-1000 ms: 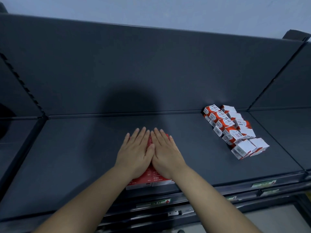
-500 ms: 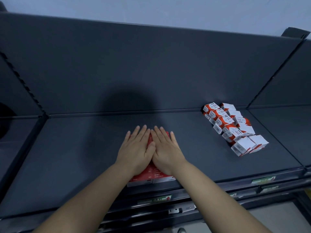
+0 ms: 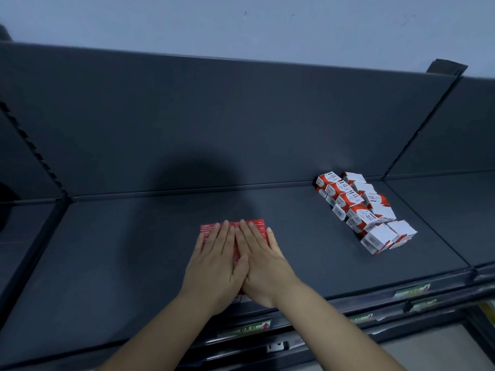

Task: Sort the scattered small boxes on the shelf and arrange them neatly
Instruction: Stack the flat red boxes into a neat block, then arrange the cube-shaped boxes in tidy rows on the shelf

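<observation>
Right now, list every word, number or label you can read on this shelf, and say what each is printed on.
"PAPER CLIPS", as best it reads, on a white-and-red box at the right.
White print on the red boxes under the left hand and right hand: too small to read.
Barcode on the nearest white box: digits unreadable.
Print on the green shelf-edge labels: blurred.

Wall, back panel and front-edge labels.
A pale blue-grey wall (image 3: pixel 241 22) rises above a dark back panel (image 3: pixel 187 116), on which a rounded shadow (image 3: pixel 198 178) falls. A slotted upright (image 3: pixel 32 151) runs down the left side and a thin divider (image 3: pixel 417 129) slants down the right. Along the front edge, a green label (image 3: pixel 245 328) with a red arrow sits near the middle, a second label (image 3: pixel 412 290) further right. Pale floor (image 3: pixel 428 352) shows below.
</observation>
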